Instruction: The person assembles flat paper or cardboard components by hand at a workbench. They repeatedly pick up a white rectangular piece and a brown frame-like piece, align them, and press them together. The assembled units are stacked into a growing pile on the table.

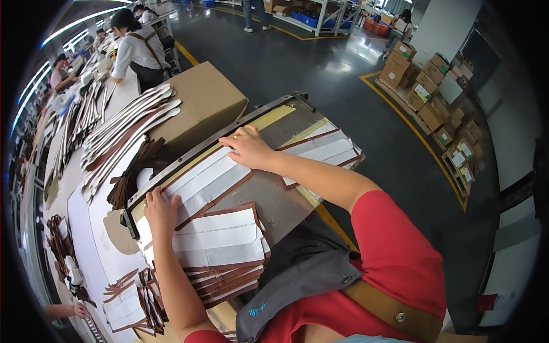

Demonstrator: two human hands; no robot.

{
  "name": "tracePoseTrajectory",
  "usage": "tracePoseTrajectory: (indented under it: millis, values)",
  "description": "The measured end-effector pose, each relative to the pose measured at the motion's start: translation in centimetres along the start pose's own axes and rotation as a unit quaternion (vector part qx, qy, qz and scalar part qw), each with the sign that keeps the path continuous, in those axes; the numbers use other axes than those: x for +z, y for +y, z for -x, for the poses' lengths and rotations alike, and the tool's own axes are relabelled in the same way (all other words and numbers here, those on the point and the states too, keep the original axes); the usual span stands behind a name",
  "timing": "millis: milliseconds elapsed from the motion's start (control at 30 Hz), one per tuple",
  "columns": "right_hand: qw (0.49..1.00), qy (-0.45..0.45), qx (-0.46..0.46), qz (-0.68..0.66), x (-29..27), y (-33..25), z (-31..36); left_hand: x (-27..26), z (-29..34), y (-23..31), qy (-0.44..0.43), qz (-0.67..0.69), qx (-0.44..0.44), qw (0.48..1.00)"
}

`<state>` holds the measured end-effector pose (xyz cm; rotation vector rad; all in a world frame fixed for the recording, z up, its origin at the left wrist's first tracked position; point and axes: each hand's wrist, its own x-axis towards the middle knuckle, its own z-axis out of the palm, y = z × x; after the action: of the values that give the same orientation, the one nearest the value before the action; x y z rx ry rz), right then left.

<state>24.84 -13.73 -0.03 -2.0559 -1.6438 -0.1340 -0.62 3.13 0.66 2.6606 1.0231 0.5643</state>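
Note:
A long white-backed panel with brown edges (207,182) lies on a grey board (273,197), along its raised metal bar (191,150). My left hand (161,212) holds the panel's left end, thumb apart from the fingers. At the other end, my right hand (250,150) has its fingers bent over the corner beside the bar. Just below, a stack of similar white and brown panels (220,237) rests by my left forearm. Another such panel (323,150) lies on the board's right part, beyond my right forearm.
A large cardboard box (200,100) stands behind the bar. Long white and brown strips (128,134) lie on the table at left, with smaller bundled pieces (127,303) nearer me. A co-worker in white (137,48) leans over the table. Stacked cartons (434,94) stand at right.

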Motion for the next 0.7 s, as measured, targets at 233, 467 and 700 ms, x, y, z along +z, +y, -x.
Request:
tracePoseTrajectory:
  millis: [233, 467, 700]
  values:
    - [0.988, -0.048, -0.122, -0.08, 4.4, -4.9, -4.3, 1.7, -1.3, -2.1, 0.005, 0.107, 0.024, 0.994]
    - [0.963, -0.249, -0.058, -0.08, 3.8, -6.8, -9.4, 2.0, -1.0, -2.8, 0.076, 0.139, -0.001, 0.987]
    - [0.918, -0.206, -0.019, -0.339, 1.3, -9.5, -9.4, -0.6, -0.7, 0.6, 0.02, 0.466, -0.061, 0.883]
